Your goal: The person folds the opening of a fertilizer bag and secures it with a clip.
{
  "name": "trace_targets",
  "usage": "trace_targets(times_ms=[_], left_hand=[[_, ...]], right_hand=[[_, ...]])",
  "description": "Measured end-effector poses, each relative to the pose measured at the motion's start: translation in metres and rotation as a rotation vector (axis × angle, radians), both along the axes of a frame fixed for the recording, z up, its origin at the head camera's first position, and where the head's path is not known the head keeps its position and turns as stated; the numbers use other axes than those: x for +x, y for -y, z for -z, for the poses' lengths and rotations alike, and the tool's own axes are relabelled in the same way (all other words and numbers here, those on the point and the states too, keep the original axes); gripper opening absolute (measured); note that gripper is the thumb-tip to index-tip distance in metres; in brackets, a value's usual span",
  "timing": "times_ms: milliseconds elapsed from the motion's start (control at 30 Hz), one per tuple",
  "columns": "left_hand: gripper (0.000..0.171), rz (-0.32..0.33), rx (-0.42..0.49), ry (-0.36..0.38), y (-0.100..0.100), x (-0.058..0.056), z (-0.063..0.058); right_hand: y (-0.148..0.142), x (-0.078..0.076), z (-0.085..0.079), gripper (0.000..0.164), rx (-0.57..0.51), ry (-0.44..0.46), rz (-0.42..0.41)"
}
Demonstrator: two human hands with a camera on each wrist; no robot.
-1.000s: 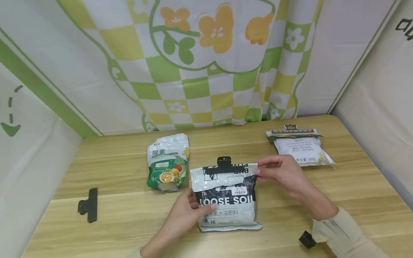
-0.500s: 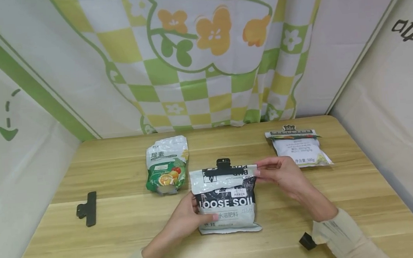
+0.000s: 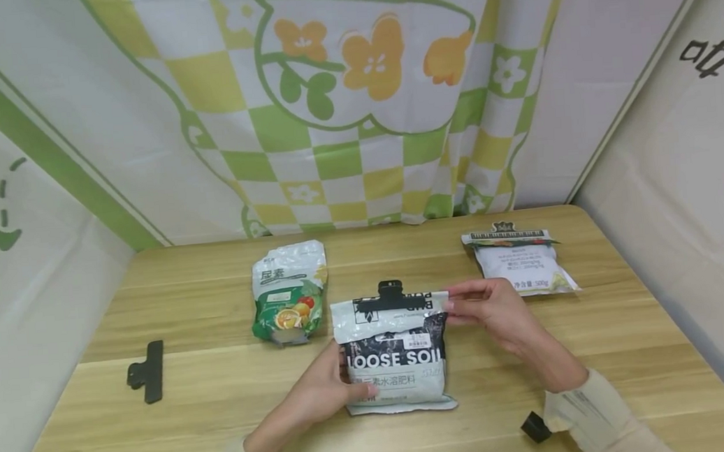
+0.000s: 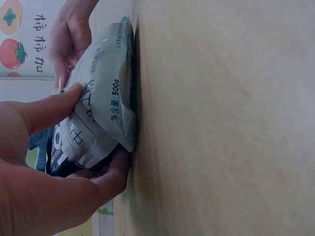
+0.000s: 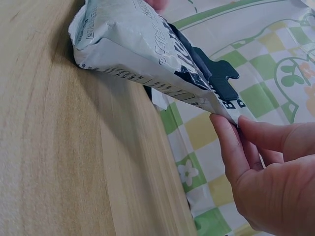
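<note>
A black and pale grey bag (image 3: pixel 398 384) printed LOOSE SOIL is between my hands, its top folded over under a black clip (image 3: pixel 391 295). My left hand (image 3: pixel 317 390) grips the bag's lower left side, thumb on the front and fingers behind, as the left wrist view shows. At the upper right corner, my right hand (image 3: pixel 490 311) pinches the folded edge between thumb and fingers. In the right wrist view the bag (image 5: pixel 133 54) leans with its top raised off the table, and the clip (image 5: pixel 221 78) sits along the fold.
A green and white pouch (image 3: pixel 287 294) printed with fruit lies at the back left. Farther right rests a white bag (image 3: pixel 522 264) with a patterned clip (image 3: pixel 506 233) on its top. A loose black clip (image 3: pixel 148 372) lies on the wooden table (image 3: pixel 220 362) at left. Behind hangs a checked curtain (image 3: pixel 345 164).
The left thumb has slid slightly lower on the bag's front. The head view has shifted a little; both hands keep their hold on the bag.
</note>
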State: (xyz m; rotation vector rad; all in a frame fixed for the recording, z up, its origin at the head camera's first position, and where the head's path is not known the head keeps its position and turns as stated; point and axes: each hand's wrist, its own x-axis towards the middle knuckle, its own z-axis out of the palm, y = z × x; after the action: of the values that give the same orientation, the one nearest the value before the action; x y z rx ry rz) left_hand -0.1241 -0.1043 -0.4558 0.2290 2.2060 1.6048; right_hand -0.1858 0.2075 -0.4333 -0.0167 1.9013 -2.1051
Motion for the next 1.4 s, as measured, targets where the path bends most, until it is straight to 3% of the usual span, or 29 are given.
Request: trace_targets(times_ms=[300,633,867,1400], left_hand=[[0.074,0.009,0.122,0.036,-0.003,-0.003,0.0],[0.062,0.012,0.135,0.031,-0.009,-0.008,-0.003],[0.057,-0.018,0.115,0.054,-0.012,-0.015,-0.009],[0.055,-0.112,0.212,0.102,-0.017,-0.038,-0.018]], right_hand=[[0.0,-0.003,0.0,0.025,0.018,-0.003,0.025],[-0.002,-0.006,-0.002,0.037,0.012,0.02,0.067],[-0.003,-0.015,-0.009,0.045,0.026,0.004,0.102],[0.002,-0.036,-0.017,0.05,0.003,0.003,0.174]])
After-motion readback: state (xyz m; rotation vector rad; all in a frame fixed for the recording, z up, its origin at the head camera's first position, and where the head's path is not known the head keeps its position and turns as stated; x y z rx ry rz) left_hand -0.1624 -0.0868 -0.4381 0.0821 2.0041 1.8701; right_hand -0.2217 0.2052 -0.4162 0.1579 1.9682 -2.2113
